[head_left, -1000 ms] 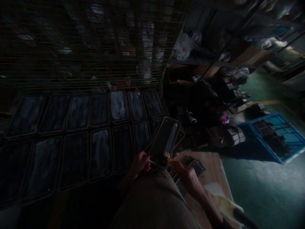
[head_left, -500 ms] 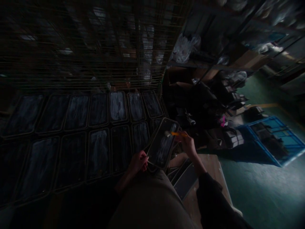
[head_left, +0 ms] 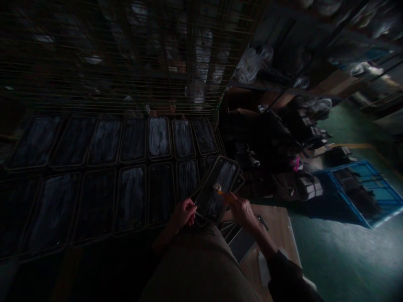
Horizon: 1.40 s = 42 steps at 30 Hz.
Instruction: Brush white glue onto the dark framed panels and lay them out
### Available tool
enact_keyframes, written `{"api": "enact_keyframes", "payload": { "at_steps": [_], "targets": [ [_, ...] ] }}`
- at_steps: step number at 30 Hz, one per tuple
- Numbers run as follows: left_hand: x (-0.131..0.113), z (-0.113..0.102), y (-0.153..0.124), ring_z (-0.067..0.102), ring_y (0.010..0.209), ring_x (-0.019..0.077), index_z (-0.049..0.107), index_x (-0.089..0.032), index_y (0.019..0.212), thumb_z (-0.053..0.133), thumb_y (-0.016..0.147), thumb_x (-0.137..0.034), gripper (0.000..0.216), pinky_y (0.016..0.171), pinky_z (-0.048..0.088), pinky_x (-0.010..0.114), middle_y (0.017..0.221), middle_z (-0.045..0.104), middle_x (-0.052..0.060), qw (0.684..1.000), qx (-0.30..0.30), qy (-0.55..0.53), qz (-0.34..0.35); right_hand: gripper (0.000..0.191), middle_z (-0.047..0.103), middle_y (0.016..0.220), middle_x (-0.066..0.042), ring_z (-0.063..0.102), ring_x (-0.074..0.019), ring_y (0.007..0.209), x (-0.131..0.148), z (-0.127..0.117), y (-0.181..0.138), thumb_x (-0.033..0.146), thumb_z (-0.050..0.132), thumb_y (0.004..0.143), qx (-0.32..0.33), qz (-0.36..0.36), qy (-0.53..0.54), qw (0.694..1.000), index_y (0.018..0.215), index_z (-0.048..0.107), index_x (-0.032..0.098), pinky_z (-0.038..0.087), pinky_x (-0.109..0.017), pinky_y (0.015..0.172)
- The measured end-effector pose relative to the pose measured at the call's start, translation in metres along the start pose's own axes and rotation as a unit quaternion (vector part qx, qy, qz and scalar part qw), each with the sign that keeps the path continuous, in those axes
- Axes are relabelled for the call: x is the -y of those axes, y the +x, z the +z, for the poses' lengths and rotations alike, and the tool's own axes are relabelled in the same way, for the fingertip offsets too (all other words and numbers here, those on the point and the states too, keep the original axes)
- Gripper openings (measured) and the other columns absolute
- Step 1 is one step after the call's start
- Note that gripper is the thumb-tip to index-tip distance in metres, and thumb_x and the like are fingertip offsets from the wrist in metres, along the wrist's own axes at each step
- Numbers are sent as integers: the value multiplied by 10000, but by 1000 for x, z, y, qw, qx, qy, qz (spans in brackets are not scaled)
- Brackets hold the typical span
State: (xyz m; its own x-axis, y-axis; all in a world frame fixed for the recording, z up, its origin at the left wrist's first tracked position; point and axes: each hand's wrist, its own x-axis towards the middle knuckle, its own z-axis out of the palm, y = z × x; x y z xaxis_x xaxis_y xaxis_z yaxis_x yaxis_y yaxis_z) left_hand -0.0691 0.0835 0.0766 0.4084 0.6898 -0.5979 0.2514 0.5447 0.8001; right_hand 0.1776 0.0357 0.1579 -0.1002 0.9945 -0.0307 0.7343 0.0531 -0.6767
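Note:
My left hand [head_left: 184, 213] pinches the lower left edge of a dark rectangular panel [head_left: 208, 197] with rounded corners, tilted over my lap. My right hand [head_left: 241, 209] is closed around the orange handle of a brush [head_left: 217, 187]. Its pale bristles touch the panel's face, which carries whitish streaks along its right side. Part of another similar panel shows from beneath its right edge. To the left lie two rows of like panels [head_left: 132, 197], several of them streaked with white.
A wire mesh cage [head_left: 126, 84] rises behind the rows. At right stand a wooden board [head_left: 280, 226] with dark panels on it, and a blue-framed crate [head_left: 362, 188] on the green floor. Plastic-wrapped goods [head_left: 248, 65] fill the shelves behind.
My right hand has moved the brush down and slightly left over the panel. White streaks now reach higher on its right side. My left hand keeps its hold.

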Motion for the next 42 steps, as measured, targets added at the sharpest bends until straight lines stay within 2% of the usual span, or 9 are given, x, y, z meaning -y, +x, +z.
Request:
{"api": "enact_keyframes", "payload": {
  "at_steps": [2,4,7,11,18,23,30,37,42],
  "targets": [
    [3,-1,0,507,316,82,420,-201,797,619,763,-469,336,302,351,144,495,551,-73,1000,3,-10,10,285,688,785,-26,670,-142,694,6,-7,-2,308,360,991,17,18,66,998,1134,581,197,507,-219,656],
    [4,-2,1,507,319,85,420,-201,804,622,755,-486,352,298,352,148,501,555,-72,1000,7,-10,16,293,682,774,-24,666,-140,682,5,-17,12,323,351,995,-31,34,88,995,1143,566,191,514,-224,658],
    [2,-2,1,504,314,87,417,-201,787,615,762,-468,333,300,358,154,493,551,-72,1000,8,4,12,298,686,853,-47,664,-153,748,-7,-29,48,316,374,987,-126,29,6,992,1160,568,169,505,-236,687],
    [-2,-2,0,532,338,97,432,-199,794,594,794,-392,252,326,385,163,492,548,-72,1000,1,29,-7,320,676,994,-82,647,-167,837,-19,-22,75,279,369,987,-125,6,-68,990,1174,590,142,465,-237,713],
    [-5,-1,-3,533,348,95,431,-197,797,552,822,-314,170,337,396,167,497,548,-69,1000,-5,18,-21,293,684,976,-78,653,-160,751,8,22,16,247,372,982,-20,-26,-37,999,1167,594,196,480,-239,650],
    [-3,-3,-2,539,355,90,453,-192,802,577,801,-367,215,345,397,156,499,556,-63,1000,5,7,-23,262,692,862,-38,671,-155,725,35,37,-30,302,400,977,21,42,90,995,1141,588,220,517,-240,657],
    [6,-5,0,556,376,99,465,-188,817,543,807,-428,253,356,412,170,529,574,-50,1000,13,6,-4,336,688,749,-41,676,-180,681,19,32,-28,434,379,975,-12,126,274,953,1081,583,189,556,-279,634],
    [3,-5,-2,559,388,90,474,-182,802,537,821,-414,241,363,402,159,544,573,-44,999,12,30,7,335,692,843,-75,677,-194,777,-15,14,8,418,376,971,-197,110,145,964,1122,563,185,544,-300,726],
    [3,-3,-3,556,381,95,479,-178,824,555,808,-412,247,357,402,167,537,571,-48,1000,-4,16,-1,274,690,927,-67,678,-185,805,8,31,-25,357,419,966,-65,51,98,992,1119,591,209,526,-271,704]
  ]
}}
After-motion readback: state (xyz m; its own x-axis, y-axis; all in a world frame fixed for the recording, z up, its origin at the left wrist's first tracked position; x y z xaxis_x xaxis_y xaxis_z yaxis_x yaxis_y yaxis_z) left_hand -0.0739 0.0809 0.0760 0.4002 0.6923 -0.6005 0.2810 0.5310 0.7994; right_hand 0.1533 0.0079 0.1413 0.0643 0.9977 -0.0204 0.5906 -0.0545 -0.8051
